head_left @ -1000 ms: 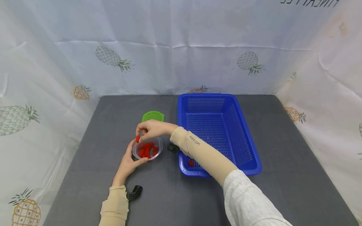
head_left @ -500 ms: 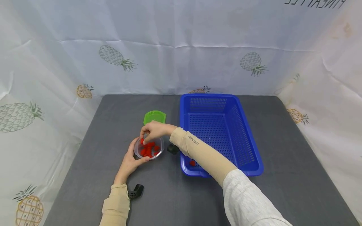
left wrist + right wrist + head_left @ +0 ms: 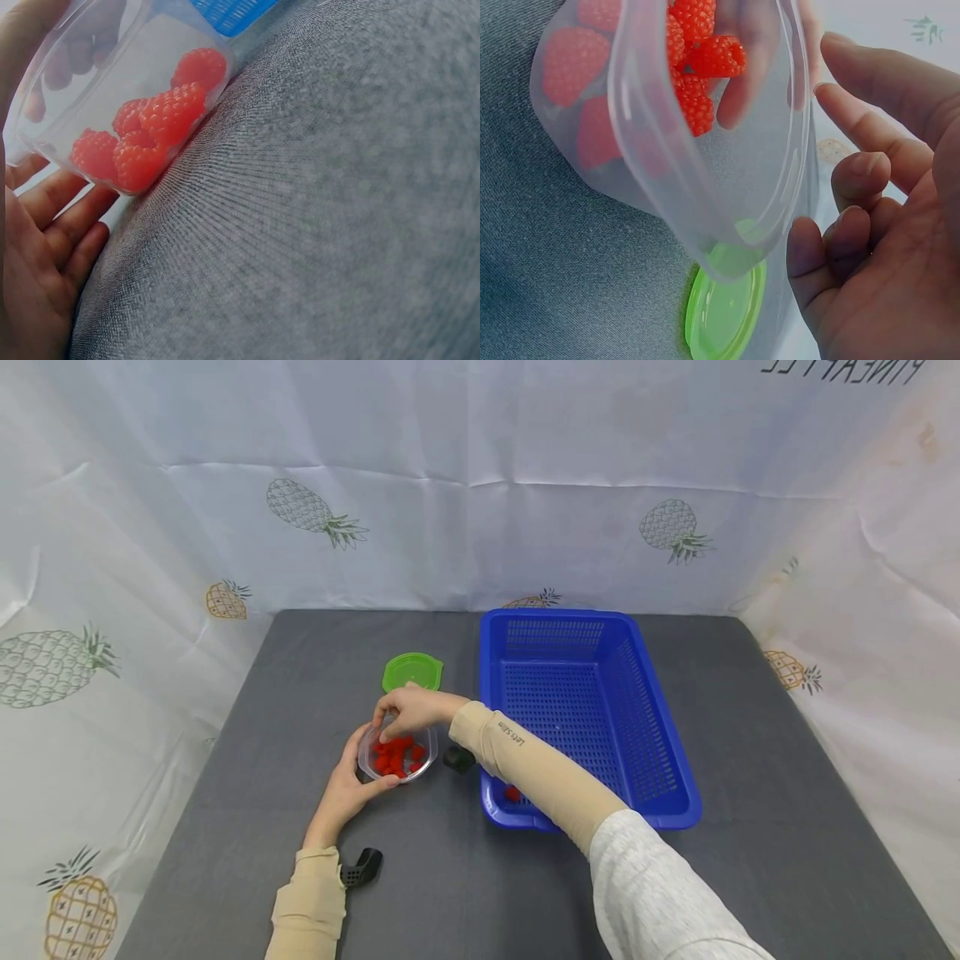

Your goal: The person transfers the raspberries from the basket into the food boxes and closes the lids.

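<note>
A clear plastic tub [image 3: 429,755] of red raspberries [image 3: 396,757] stands left of centre on the table. My left hand [image 3: 343,797] holds it, thumb on the near side and fingers round the left side. In the left wrist view, raspberries [image 3: 171,114] show through the tub's wall. Over the tub's far rim hovers my right hand [image 3: 412,707]. Its thumb and forefinger stand apart in the right wrist view, nothing between them, the other fingers loosely bent beside the tub [image 3: 697,225]. Just behind lies a green lid [image 3: 414,671], partly covered by the right hand in the head view.
A blue plastic basket [image 3: 491,693] stands to the right, under my right forearm. One raspberry [image 3: 512,794] sits in its near left corner. Black wrist mounts [image 3: 363,867] jut from both arms. White pineapple-print cloth [image 3: 480,543] hangs round the grey table [image 3: 247,777].
My right hand has lowered toward the tub and let go of the raspberry it was pinching, which is now among the others. The left hand keeps its hold; the view has shifted slightly.
</note>
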A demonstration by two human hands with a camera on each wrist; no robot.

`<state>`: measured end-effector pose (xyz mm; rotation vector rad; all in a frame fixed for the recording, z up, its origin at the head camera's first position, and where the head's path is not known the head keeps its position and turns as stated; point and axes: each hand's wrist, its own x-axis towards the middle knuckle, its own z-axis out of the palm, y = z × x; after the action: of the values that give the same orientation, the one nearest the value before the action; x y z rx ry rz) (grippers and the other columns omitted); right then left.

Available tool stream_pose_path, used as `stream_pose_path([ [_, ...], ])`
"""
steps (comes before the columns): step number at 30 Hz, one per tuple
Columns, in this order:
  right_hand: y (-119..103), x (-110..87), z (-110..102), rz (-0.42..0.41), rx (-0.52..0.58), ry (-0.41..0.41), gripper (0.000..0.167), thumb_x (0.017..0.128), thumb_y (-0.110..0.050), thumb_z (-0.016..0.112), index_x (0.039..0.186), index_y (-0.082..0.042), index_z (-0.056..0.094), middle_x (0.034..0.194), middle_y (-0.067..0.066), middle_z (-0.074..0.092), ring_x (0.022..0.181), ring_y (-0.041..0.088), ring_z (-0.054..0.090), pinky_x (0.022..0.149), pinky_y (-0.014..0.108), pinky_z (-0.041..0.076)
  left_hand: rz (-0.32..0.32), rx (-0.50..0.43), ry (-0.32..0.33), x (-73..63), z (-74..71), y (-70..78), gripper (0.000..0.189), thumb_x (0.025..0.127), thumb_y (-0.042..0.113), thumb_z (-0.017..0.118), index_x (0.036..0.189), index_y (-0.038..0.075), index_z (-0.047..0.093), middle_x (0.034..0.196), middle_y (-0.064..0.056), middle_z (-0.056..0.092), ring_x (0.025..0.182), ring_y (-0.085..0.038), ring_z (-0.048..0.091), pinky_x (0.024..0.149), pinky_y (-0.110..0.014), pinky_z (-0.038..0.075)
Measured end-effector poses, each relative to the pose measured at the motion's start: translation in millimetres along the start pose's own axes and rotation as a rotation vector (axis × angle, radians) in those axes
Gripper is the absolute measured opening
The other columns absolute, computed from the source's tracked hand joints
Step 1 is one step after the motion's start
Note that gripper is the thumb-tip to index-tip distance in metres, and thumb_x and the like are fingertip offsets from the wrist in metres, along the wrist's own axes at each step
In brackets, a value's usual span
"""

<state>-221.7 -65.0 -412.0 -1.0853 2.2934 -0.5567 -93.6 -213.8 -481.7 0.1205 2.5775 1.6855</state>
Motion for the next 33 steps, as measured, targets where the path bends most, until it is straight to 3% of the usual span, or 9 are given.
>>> stream_pose_path([
  [8, 2, -4.4, -3, -0.007, 0.159, -0.011, 0.025, 0.085, -0.025, 0.068, 0.107, -0.014, 0.063, 0.062, -0.004, 0.039, 0.055, 0.008, 0.034, 0.051, 0.017, 0.03, 0.018, -0.018, -0.002, 0.7, 1.8, 0.2, 0.088, 0.077, 0.013, 0.073, 0.147, 0.008, 0.019, 0.15, -0.021, 0.026, 0.137, -0.038, 0.026, 0.111, -0.061, 0.02],
  [12, 2, -8.1, -7, -0.022, 0.221, 0.003, 0.026, 0.086, -0.022, 0.066, 0.109, -0.012, 0.062, 0.064, -0.002, 0.039, 0.056, 0.009, 0.034, 0.054, 0.018, 0.031, 0.011, -0.011, -0.001, 1.2, 2.4, -2.3, 0.088, 0.077, 0.013, 0.073, 0.147, 0.007, 0.019, 0.15, -0.021, 0.025, 0.138, -0.038, 0.025, 0.11, -0.061, 0.02],
  [15, 1, -10.8, -11, -0.047, 0.236, 0.01, 0.029, 0.086, -0.021, 0.066, 0.113, -0.011, 0.061, 0.066, -0.001, 0.042, 0.058, 0.01, 0.036, 0.057, 0.018, 0.033, 0.006, -0.001, 0.005, 4.9, 4.0, -17.4, 0.09, 0.076, 0.015, 0.074, 0.147, 0.011, 0.019, 0.151, -0.018, 0.026, 0.139, -0.036, 0.025, 0.111, -0.061, 0.019],
  [17, 1, -12.8, -13, -0.067, 0.238, 0.012, 0.031, 0.087, -0.022, 0.065, 0.115, -0.01, 0.061, 0.067, -0.001, 0.043, 0.059, 0.01, 0.037, 0.058, 0.018, 0.034, 0.006, -0.007, 0.004, 5.0, 4.0, -19.7, 0.09, 0.076, 0.015, 0.075, 0.147, 0.012, 0.019, 0.151, -0.017, 0.027, 0.138, -0.036, 0.026, 0.111, -0.061, 0.019],
  [19, -1, -15.5, -16, -0.085, 0.235, 0.013, 0.032, 0.087, -0.023, 0.065, 0.115, -0.009, 0.061, 0.068, -0.001, 0.044, 0.059, 0.01, 0.037, 0.058, 0.018, 0.035, 0.007, -0.009, 0.003, 4.7, 3.8, -20.1, 0.09, 0.076, 0.015, 0.075, 0.147, 0.012, 0.02, 0.15, -0.017, 0.028, 0.138, -0.035, 0.027, 0.111, -0.061, 0.019],
  [22, -3, -21.5, -22, -0.116, 0.241, 0.022, 0.031, 0.086, -0.024, 0.065, 0.114, -0.01, 0.061, 0.068, -0.001, 0.044, 0.06, 0.011, 0.038, 0.06, 0.018, 0.035, 0.001, -0.007, -0.002, -0.1, 2.1, -4.1, 0.088, 0.077, 0.013, 0.073, 0.146, 0.007, 0.019, 0.149, -0.02, 0.027, 0.137, -0.037, 0.026, 0.111, -0.062, 0.018],
  [25, -3, -29.4, -27, -0.14, 0.276, 0.041, 0.029, 0.086, -0.025, 0.066, 0.112, -0.014, 0.061, 0.068, -0.001, 0.044, 0.059, 0.01, 0.037, 0.06, 0.018, 0.036, -0.005, 0.004, -0.003, -1.2, 2.0, 0.0, 0.087, 0.078, 0.014, 0.072, 0.146, 0.006, 0.019, 0.15, -0.02, 0.026, 0.138, -0.037, 0.025, 0.111, -0.061, 0.019],
  [30, 2, -42.9, -35, -0.17, 0.406, 0.081, 0.028, 0.087, -0.023, 0.066, 0.112, -0.013, 0.061, 0.066, 0.0, 0.044, 0.056, 0.011, 0.035, 0.059, 0.022, 0.037, 0.009, 0.008, -0.006, 0.8, 1.8, -4.0, 0.088, 0.077, 0.013, 0.073, 0.146, 0.005, 0.019, 0.149, -0.022, 0.027, 0.136, -0.038, 0.026, 0.11, -0.062, 0.021],
  [33, 4, -50.3, -40, -0.188, 0.468, 0.111, 0.029, 0.087, -0.023, 0.066, 0.113, -0.012, 0.061, 0.067, 0.0, 0.044, 0.057, 0.012, 0.036, 0.061, 0.023, 0.038, 0.013, 0.004, 0.004, 5.2, 1.7, -15.8, 0.09, 0.075, 0.012, 0.074, 0.147, 0.008, 0.019, 0.148, -0.02, 0.029, 0.136, -0.037, 0.027, 0.11, -0.062, 0.021],
])
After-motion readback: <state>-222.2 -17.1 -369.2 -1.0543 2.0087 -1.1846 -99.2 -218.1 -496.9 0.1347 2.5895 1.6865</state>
